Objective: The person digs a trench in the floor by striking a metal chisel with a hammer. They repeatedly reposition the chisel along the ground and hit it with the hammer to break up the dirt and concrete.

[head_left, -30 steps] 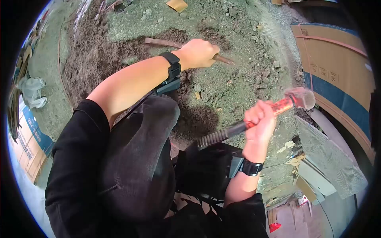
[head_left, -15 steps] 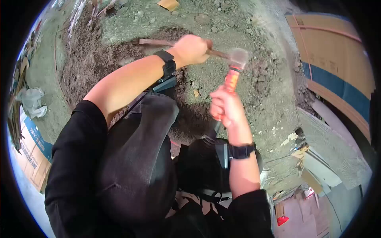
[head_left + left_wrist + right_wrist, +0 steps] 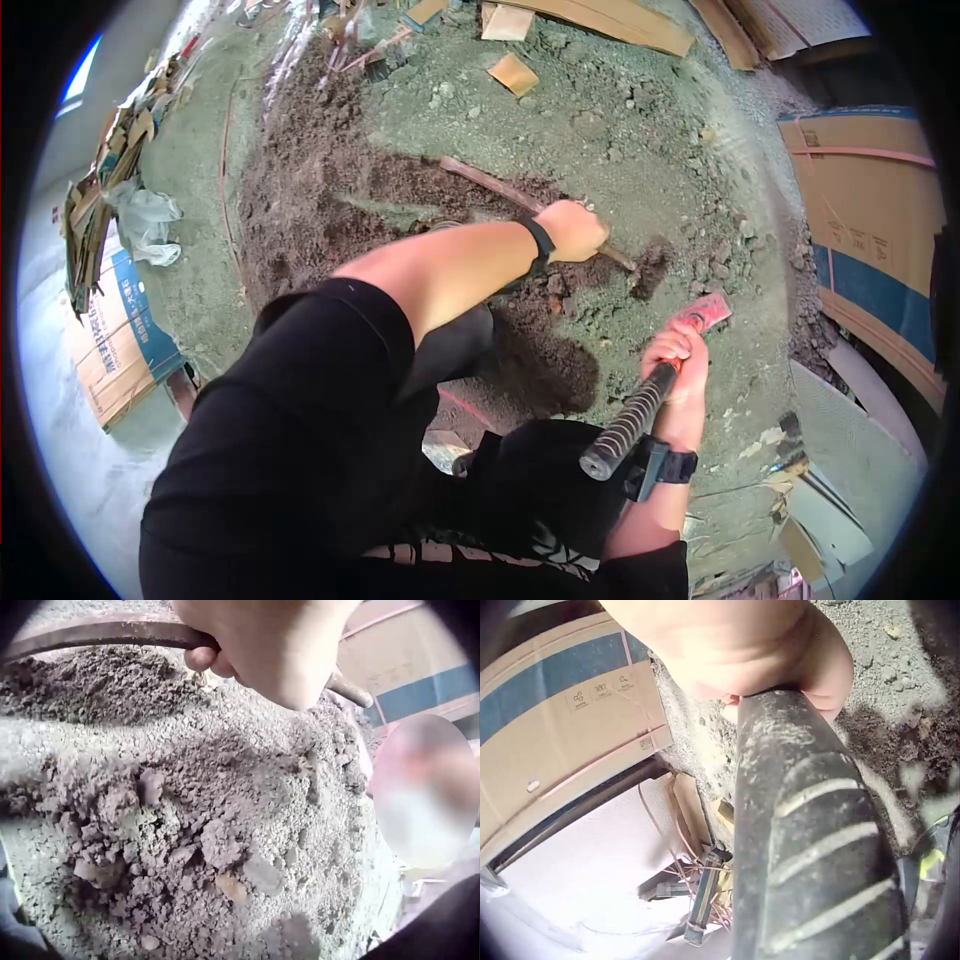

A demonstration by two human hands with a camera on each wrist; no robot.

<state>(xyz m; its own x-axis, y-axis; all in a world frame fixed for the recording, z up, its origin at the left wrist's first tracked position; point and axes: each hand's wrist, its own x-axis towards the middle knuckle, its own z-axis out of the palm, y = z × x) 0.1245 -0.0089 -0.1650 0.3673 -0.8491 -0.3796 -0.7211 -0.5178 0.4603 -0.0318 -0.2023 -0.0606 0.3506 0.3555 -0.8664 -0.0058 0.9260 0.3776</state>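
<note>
My left hand (image 3: 575, 230) grips a long, brownish metal chisel (image 3: 490, 182) around its shaft. The bar slants over the loose soil, one end up and left, the other sticking out past the hand at lower right. In the left wrist view the left hand (image 3: 274, 645) is wrapped round the chisel (image 3: 120, 631), fingertips curled beneath it. To the right, my right hand (image 3: 680, 355) holds a hammer (image 3: 635, 415) with a red and black handle, its ribbed grip pointing back toward my body. The ribbed handle (image 3: 810, 825) fills much of the right wrist view.
Broken-up dark soil (image 3: 310, 190) and rubble cover the ground. A large cardboard box (image 3: 860, 200) with a blue band stands at right, grey board (image 3: 860, 410) below it. Flat cardboard (image 3: 600, 22) lies at the far side. At left are a plastic bag (image 3: 150, 220) and another box (image 3: 120, 335).
The hammer swung left until its head overlapped the chisel's right end, then came back right and lower. The left hand keeps hold of the chisel, now slanting more steeply. The head view has shifted.
</note>
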